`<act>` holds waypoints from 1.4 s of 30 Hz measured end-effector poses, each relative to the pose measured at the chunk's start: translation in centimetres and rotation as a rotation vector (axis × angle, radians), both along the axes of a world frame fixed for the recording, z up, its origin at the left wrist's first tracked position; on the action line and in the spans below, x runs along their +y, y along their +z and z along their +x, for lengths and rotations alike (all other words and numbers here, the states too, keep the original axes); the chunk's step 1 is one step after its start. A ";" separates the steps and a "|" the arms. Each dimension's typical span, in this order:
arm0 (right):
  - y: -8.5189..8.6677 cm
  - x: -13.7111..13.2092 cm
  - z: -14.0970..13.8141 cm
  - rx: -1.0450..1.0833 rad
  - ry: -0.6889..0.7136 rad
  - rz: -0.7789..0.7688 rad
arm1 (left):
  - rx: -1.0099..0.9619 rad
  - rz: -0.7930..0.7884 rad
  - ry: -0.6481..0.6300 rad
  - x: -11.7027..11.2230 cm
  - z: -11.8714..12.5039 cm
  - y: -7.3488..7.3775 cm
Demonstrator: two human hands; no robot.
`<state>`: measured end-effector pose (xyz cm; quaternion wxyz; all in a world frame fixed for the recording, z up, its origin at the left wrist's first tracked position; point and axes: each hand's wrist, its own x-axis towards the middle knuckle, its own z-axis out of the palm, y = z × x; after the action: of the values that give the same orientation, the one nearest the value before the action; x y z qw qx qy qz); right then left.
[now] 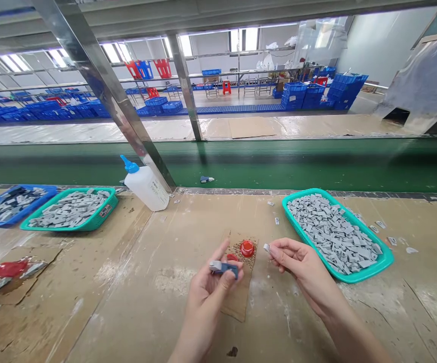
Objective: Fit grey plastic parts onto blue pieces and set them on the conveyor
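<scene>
My left hand (pixel 206 295) holds a small blue-and-grey plastic part (pixel 224 269) between thumb and fingers. My right hand (pixel 297 264) pinches a tiny pale grey piece (pixel 266 247) at its fingertips. Between my hands, a red round cap (pixel 247 248) stands on a strip of cardboard (pixel 239 297), with brown granules scattered around it and a smaller red item (pixel 232 257) partly hidden behind my left thumb. Just beyond my right hand is a teal basket (pixel 382 263) heaped with several grey pieces.
A white glue bottle with a blue nozzle (pixel 146 189) lies at the bench's far edge. Further left are a teal basket (pixel 105 209) and a blue tray (pixel 33 201) of grey parts. A green conveyor belt (pixel 278 166) runs behind the bench, and a metal post (pixel 105 91) slants across.
</scene>
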<state>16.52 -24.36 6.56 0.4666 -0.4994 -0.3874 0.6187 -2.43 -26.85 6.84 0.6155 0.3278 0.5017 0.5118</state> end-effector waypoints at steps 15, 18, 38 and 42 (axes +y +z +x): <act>2.0 -1.6 -1.1 -0.047 0.133 0.058 | -0.161 -0.018 0.135 0.1 2.4 -0.6; 1.9 -1.5 -1.1 -0.059 0.165 0.052 | -0.157 -0.029 0.134 0.2 2.6 -0.8; 1.3 -1.2 -1.1 -0.019 0.224 0.052 | -0.043 0.119 -0.140 0.4 3.4 0.0; 1.6 -1.3 -1.2 -0.049 0.222 0.068 | -0.057 0.109 -0.214 0.6 3.0 0.4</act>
<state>15.28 -25.65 8.18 0.4021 -0.4522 -0.4726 0.6406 0.56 -26.23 7.20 0.6619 0.3978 0.4174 0.4790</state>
